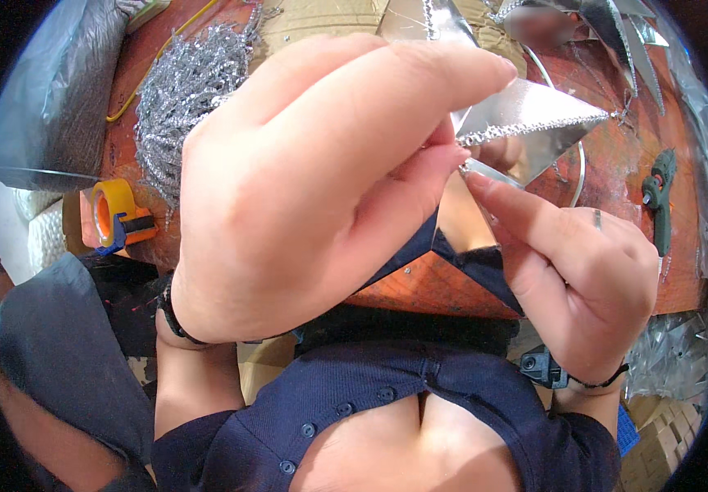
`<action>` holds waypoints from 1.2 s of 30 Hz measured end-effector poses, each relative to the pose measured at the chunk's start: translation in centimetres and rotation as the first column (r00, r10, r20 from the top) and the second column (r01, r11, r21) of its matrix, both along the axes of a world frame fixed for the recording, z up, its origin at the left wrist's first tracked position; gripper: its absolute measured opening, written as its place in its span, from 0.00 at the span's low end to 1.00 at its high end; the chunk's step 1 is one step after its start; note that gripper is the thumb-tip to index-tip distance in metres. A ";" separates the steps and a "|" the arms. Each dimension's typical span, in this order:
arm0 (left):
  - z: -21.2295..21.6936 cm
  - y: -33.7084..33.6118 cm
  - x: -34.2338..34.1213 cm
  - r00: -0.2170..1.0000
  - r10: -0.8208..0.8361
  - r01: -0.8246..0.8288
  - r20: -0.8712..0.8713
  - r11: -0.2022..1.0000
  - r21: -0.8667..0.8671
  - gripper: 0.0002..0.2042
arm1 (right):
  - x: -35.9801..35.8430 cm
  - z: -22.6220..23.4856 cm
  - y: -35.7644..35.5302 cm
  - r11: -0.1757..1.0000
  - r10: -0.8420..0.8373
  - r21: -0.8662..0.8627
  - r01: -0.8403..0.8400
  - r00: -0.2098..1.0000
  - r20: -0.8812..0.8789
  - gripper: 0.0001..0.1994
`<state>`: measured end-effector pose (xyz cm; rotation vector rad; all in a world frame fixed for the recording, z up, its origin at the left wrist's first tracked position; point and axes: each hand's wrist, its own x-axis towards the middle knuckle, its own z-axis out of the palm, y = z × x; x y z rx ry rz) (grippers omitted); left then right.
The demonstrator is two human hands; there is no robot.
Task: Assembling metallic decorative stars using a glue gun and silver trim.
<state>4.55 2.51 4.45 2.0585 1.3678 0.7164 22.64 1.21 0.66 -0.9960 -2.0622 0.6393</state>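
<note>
- Hands work close under the camera: the left hand (305,189) pinches the silver star piece (526,115) between thumb and fingers at its glittery edge, above the reddish table (436,287).
- Right hand (583,271) grips the same piece from below, forefinger pressed on the tinsel trim (534,127) where it meets the foil.
- Step in hand, as I judge it: fixing the trim along the star's edge; the next move likely calls for sliding both pinches further along while keeping the strand pressed flat.
- Packages and labels: an orange tape roll (112,209) in its dispenser lies at the table's left edge, beside a heap of silver tinsel (182,90); a green glue gun (657,193) rests at right; no label is readable.
</note>
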 end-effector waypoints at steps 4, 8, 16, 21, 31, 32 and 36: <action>-1.7 0.2 -1.4 0.997 -0.074 0.074 -0.008 0.956 0.285 0.17 | -0.1 0.2 0.0 0.999 -0.033 -0.036 0.034 0.999 0.038 0.17; -3.4 0.8 -3.7 0.975 -0.205 0.218 -0.083 0.830 0.513 0.11 | 0.0 -0.3 0.0 1.000 -0.029 -0.003 0.029 0.999 -0.016 0.17; -5.5 0.8 -3.9 0.972 -0.194 0.235 -0.136 0.733 0.638 0.13 | 0.4 0.8 0.3 0.993 0.083 -0.086 -0.079 0.995 0.049 0.16; -6.3 0.6 -4.2 0.962 -0.192 0.272 -0.192 0.699 0.661 0.17 | 0.4 1.2 0.3 0.988 0.089 -0.134 -0.081 0.995 0.054 0.16; -6.3 0.6 -4.1 0.966 -0.169 0.256 -0.193 0.695 0.672 0.18 | 0.2 1.4 0.3 0.989 0.078 -0.135 -0.067 0.994 0.082 0.16; -6.2 0.6 -4.1 0.966 -0.168 0.256 -0.195 0.696 0.671 0.18 | 0.2 1.3 0.3 0.988 0.080 -0.135 -0.069 0.994 0.080 0.16; -6.0 0.5 -4.1 0.961 -0.157 0.273 -0.230 0.696 0.665 0.19 | 0.1 1.1 0.3 0.989 0.072 -0.134 -0.063 0.995 0.063 0.16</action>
